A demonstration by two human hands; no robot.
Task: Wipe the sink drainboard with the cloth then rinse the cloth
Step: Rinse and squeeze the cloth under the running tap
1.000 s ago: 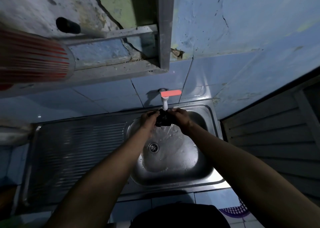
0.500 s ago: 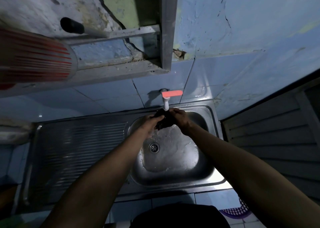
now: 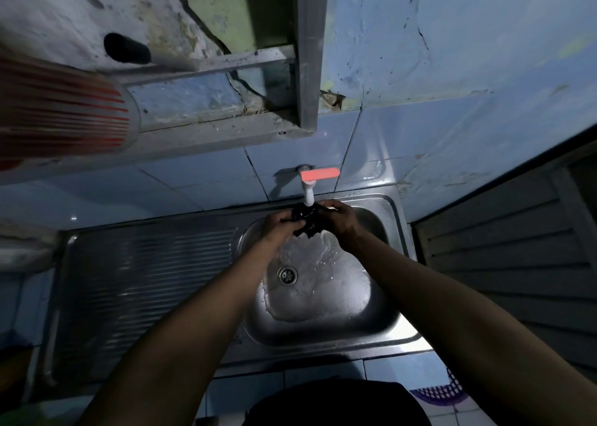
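A: Big stuff first. Steel sink (image 3: pixel 392 338) fills the lower middle, ribbed drainboard (image 3: pixel 145 283) on its left, basin on the right with the drain (image 3: pixel 287 275) in the floor.

B: Water?

A: Basin floor looks wet and rippled. Tap (image 3: pixel 308 188) sits on the tiled wall above the far rim, red lever (image 3: pixel 319 174) turned sideways. The stream itself is hard to make out.

B: Step?

A: Rinse, I'd judge. Nothing is on the drainboard; both hands are up at the spout.

B: Cloth?

A: Dark cloth (image 3: pixel 303 220), bunched just under the spout, over the far end of the basin, between the two hands.

B: Hands?

A: Left hand (image 3: pixel 276 223) has fingers curled round the cloth's left side. Right hand (image 3: pixel 340 220) is curled on the right side, thumb on top. Both closed on it, close together, almost touching.

B: Next?

A: My guess: work and squeeze it under the tap, wring it over the basin, then the lever needs turning off. That needs one hand freed, probably the right, nearest the lever.
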